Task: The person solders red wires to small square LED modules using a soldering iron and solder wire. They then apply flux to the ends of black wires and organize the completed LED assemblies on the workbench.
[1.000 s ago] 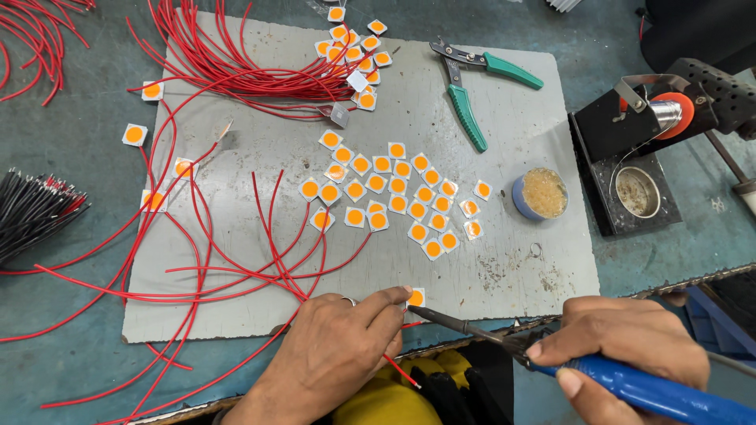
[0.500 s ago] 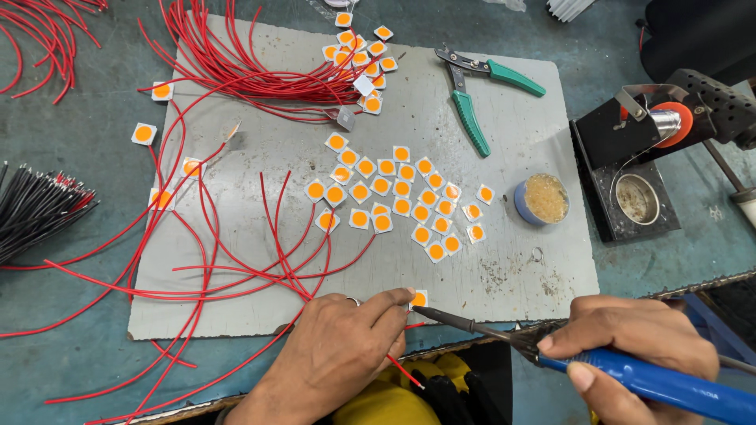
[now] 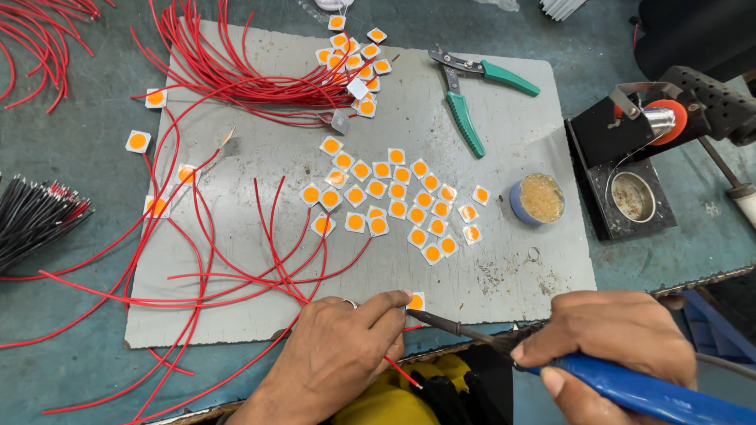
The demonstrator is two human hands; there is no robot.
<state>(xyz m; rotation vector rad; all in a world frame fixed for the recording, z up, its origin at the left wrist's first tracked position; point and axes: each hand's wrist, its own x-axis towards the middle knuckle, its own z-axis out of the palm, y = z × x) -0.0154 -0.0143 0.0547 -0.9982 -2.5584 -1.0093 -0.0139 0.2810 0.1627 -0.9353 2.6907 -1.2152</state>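
1. We see our left hand (image 3: 335,358) at the near edge of the grey mat (image 3: 504,142) that lies on the desk (image 3: 71,181), its fingers (image 3: 386,303) pressed together on a small square chip (image 3: 416,301) with an orange centre.
2. The chip lies flat on the mat, right at its near edge, about midway along it.
3. A short red wire (image 3: 402,372) runs out from under our left hand toward us.
4. Our right hand (image 3: 610,342) is closed around the blue handle of a soldering iron (image 3: 630,389), fingers wrapped tight on it.
5. The iron's dark tip points left and meets the chip, just beside our left fingertips.
6. A cluster of like chips (image 3: 394,197) lies in the middle of the mat, well apart from the one we hold.
7. Another pile of chips (image 3: 354,51) sits at the far edge of the mat, mixed in with a bundle of red wires (image 3: 236,75).
8. More loose red wires (image 3: 236,267) curl over the mat's left half and off its left edge onto the desk.
9. Green-handled pliers (image 3: 468,98) lie open near the mat's far right corner.
10. A small round tin (image 3: 538,199) of yellowish paste stands near the mat's right edge.
11. Just past that edge sits a black stand (image 3: 622,157) with a metal cup.
12. A bundle of black wires (image 3: 31,224) lies at the desk's left edge.
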